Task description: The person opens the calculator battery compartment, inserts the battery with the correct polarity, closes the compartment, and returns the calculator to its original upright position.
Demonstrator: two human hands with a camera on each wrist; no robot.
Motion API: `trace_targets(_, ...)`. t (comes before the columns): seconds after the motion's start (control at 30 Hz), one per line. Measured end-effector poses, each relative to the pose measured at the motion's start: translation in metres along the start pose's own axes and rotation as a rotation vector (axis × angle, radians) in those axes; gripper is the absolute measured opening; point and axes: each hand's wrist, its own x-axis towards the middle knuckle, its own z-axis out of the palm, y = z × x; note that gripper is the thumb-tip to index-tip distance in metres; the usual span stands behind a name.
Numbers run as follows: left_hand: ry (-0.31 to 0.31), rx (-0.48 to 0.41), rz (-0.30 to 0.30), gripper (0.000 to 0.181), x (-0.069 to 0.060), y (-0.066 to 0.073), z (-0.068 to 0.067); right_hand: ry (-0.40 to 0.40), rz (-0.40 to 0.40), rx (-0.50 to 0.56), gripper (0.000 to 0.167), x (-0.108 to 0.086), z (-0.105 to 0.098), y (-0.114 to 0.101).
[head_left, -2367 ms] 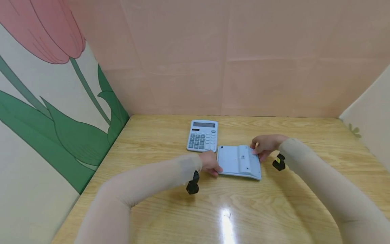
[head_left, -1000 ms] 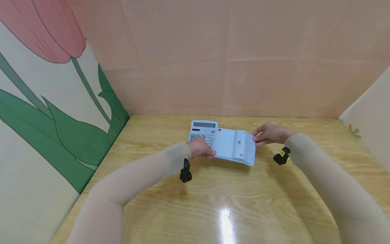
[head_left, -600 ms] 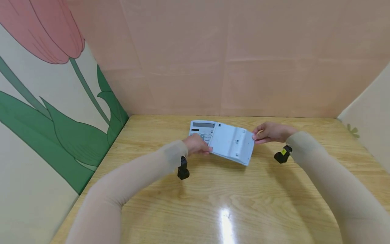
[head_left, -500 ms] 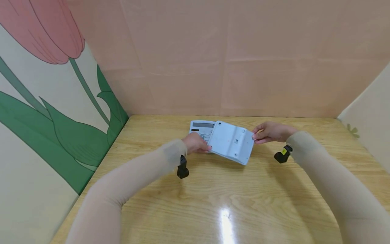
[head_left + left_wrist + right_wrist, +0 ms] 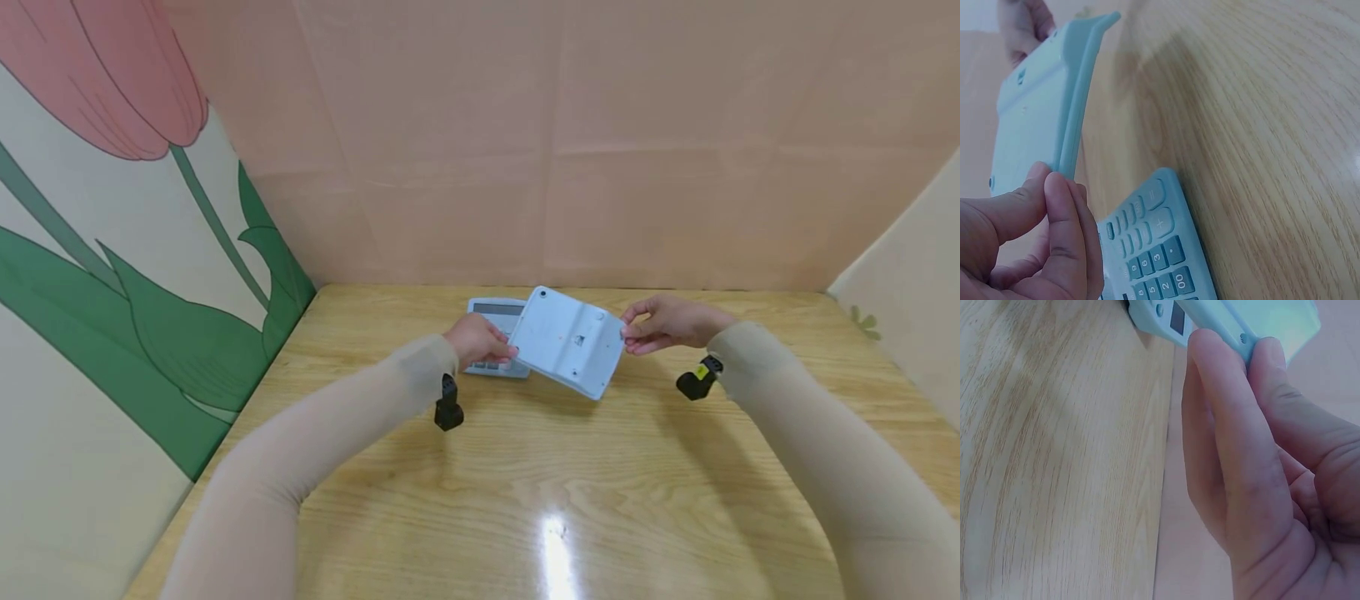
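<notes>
Both hands hold a light blue calculator (image 5: pixel 558 337) off the table, its back with the raised battery ridge facing up and its body tilted. My left hand (image 5: pixel 480 340) pinches its left edge between thumb and fingers, as the left wrist view shows on the calculator's side (image 5: pixel 1041 119). My right hand (image 5: pixel 663 323) pinches the opposite edge by the ridge. A second light blue calculator (image 5: pixel 501 369) lies face up on the table behind the left hand. Its number keys (image 5: pixel 1160 265) show in the left wrist view; in the head view the held one and the hand partly cover it.
The wooden table (image 5: pixel 480 483) runs back to a pink cloth wall (image 5: pixel 450 167). On the left stands a panel printed with a tulip (image 5: pixel 105 75); a pale panel (image 5: pixel 915 283) borders the right. A light glare (image 5: pixel 557 550) lies on the front of the table.
The face-down calculator has risen off the table, moved back and left, and turned at a slant with both hands. It now overlaps the second calculator, which has stayed put.
</notes>
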Motion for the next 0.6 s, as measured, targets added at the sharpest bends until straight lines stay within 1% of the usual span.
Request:
trace_targets(0.2, -0.003, -0.031, -0.004, 0.025, -0.0007, 0.0019, -0.0003, -0.009, -0.012, 0.006, 0.012, -0.0019, -0.001, -0.0005)
trace_targets(0.43, 0.002, -0.021, -0.011, 0.025, -0.0017, 0.0037, -0.0004, 0.009, 0.006, 0.011, 0.011, -0.001, 0.0003, -0.0009)
trace_targets(0.6, 0.003, -0.025, -0.014, 0.024, -0.0003, 0.0039, -0.0011, 0.007, 0.005, 0.007, 0.011, -0.0009, -0.0001, -0.0008)
